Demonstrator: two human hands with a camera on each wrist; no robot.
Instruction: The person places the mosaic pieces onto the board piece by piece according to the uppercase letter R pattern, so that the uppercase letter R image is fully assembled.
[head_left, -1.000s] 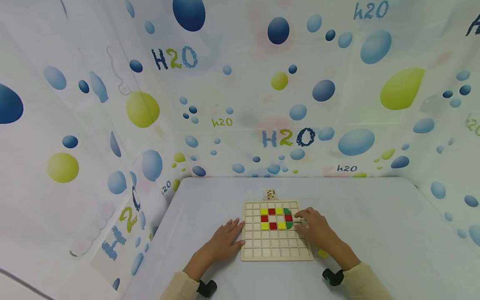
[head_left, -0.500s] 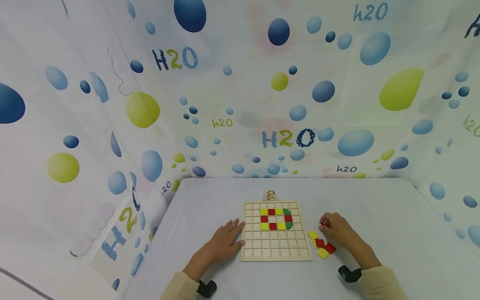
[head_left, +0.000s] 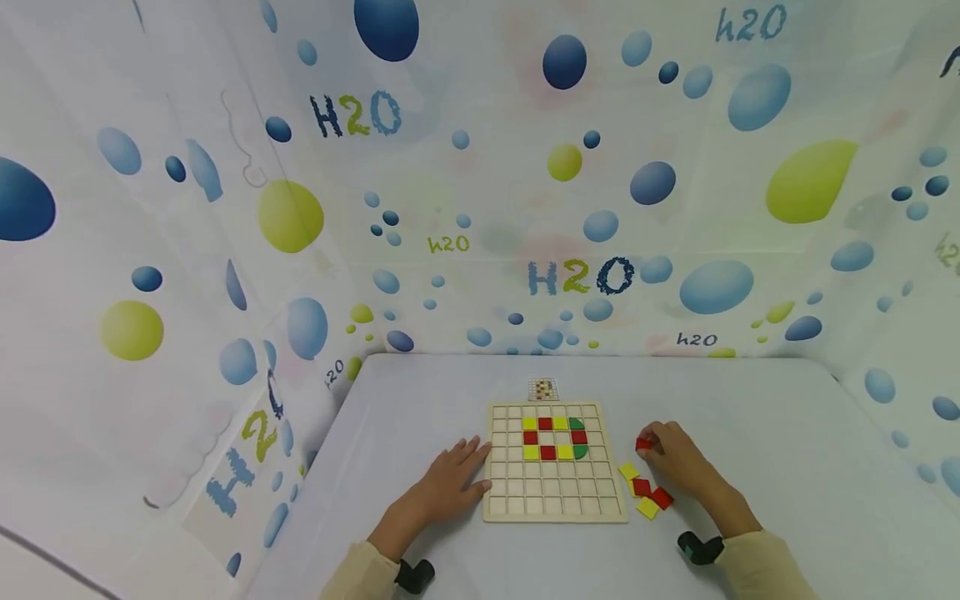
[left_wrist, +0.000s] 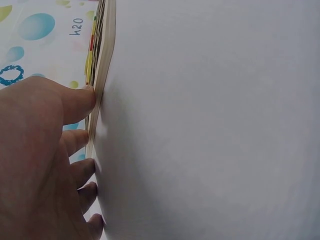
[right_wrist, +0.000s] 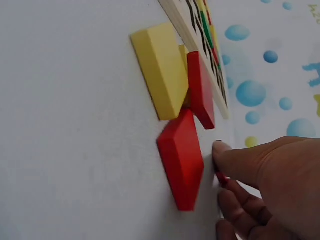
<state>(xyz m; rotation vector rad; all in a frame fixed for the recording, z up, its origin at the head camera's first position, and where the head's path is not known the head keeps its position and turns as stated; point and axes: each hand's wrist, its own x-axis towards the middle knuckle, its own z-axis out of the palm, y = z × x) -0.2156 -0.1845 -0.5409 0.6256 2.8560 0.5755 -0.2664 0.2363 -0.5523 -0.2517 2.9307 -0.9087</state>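
Observation:
My left hand point(head_left: 450, 482) lies with fingers extended against the left edge of a wooden grid board point(head_left: 555, 505); in the left wrist view its thumb point(left_wrist: 80, 104) touches the board's side. Yellow, red and green tiles form a ring in the upper cells of the board. To the board's right, my right hand point(head_left: 678, 458) pinches a red square tile point(head_left: 642, 443) between thumb and fingers, low over the table. Most of that tile is hidden by the fingers in the right wrist view. Nearby lie loose tiles: a yellow one point(right_wrist: 160, 70) and a red one point(right_wrist: 182, 160) among them.
A small printed pattern card point(head_left: 543, 389) lies just beyond the board's far edge. The white table point(head_left: 420, 400) meets a patterned sheet point(head_left: 495, 192) at the back and sides. Another loose red tile point(right_wrist: 201, 90) sits close to the board.
My right hand has moved from the board's right side out to the right, uncovering the loose tiles, and now holds a red tile. My left hand has stayed in place.

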